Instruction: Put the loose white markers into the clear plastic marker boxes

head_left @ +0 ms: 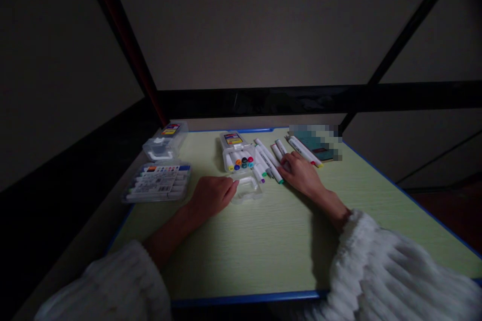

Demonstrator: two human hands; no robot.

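A clear marker box [236, 151] lies open in the middle of the pale green table [263, 241], with several white markers inside, coloured caps facing me. Its clear lid [248, 188] hangs toward me. My left hand [211, 194] rests on the table with fingers curled, fingertips touching the lid's left edge. Several loose white markers [269, 160] lie right of the box. My right hand [301, 173] lies over their near ends, fingers bent down on them; I cannot make out whether it grips one.
At the left edge stand two more marker boxes: a closed flat one [158, 183] and a small clear one [165, 141] behind it. A teal booklet [314, 143] with markers on it lies at the back right. A dark rail [301, 98] runs behind the table.
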